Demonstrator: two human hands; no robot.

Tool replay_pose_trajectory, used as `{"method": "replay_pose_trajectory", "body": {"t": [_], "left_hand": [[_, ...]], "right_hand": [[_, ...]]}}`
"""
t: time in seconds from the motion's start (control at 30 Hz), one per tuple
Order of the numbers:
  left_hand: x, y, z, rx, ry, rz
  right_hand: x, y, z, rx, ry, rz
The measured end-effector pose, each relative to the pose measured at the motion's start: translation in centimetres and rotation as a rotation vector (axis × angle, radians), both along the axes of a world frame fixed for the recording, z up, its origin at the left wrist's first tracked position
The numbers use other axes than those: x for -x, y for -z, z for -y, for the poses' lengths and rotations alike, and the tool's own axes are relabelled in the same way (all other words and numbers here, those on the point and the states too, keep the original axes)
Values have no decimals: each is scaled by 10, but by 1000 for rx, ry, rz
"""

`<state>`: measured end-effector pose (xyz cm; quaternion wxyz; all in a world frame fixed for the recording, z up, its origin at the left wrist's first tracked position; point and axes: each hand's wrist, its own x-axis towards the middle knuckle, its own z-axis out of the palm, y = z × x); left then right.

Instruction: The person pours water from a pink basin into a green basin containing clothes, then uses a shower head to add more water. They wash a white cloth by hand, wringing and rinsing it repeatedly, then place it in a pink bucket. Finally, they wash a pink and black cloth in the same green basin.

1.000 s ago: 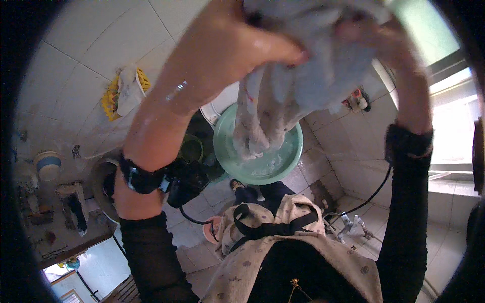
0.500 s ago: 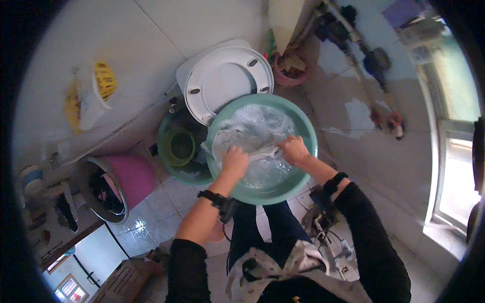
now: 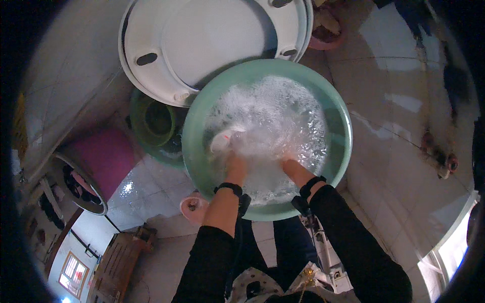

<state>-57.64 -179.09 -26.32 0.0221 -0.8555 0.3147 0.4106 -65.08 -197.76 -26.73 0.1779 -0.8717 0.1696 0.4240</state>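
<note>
Seen on my remote feed, a person's left hand (image 3: 236, 160) and right hand (image 3: 290, 163) are sunk in sudsy water (image 3: 275, 101) inside a green basin (image 3: 340, 132), wrists side by side over its near edge. I cannot tell whether the fingers are spread, pressed together or pinching anything; froth and blur cover them. A pale cloth (image 3: 221, 142) with a reddish mark surfaces toward the basin's left edge, just beyond the left hand. Its visible patch slants from the near left toward the foamy middle, but I cannot read the full long axis, since the rest is hidden. The basin's far edge overlaps the white toilet seat (image 3: 146, 86) in view, its near edge close to the dark trousers (image 3: 290, 242), a placement I judge lets both arms reach straight down; the black sleeves (image 3: 214, 255) end above the wrists, probably to stay dry
</note>
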Motion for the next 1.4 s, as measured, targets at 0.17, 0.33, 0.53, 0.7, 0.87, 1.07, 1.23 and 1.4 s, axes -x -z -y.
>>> {"method": "replay_pose_trajectory", "body": {"t": [0.17,0.33,0.53,0.7,0.87,1.07,1.23,1.4], "left_hand": [[-7,-5,-6,18,-66,-49],[-20,-67,19,194,-52,85],[-17,-235,27,453,-345,-411],[-60,-432,21,774,-263,-515],[-71,-641,15,1037,-69,-497],[-44,-807,6,1507,-47,-11],[-43,-864,2,1821,-9,119],[-45,-863,-2,1647,85,309]], "right_hand": [[-24,-16,14,-89,-109,-181],[-16,-112,26,-164,100,667],[18,-296,33,-580,720,316],[11,-493,46,-573,614,789],[13,-697,37,-442,356,1094],[45,-844,11,-69,442,1462],[51,-888,18,-29,336,1704],[38,-879,20,-88,126,1678]]}}
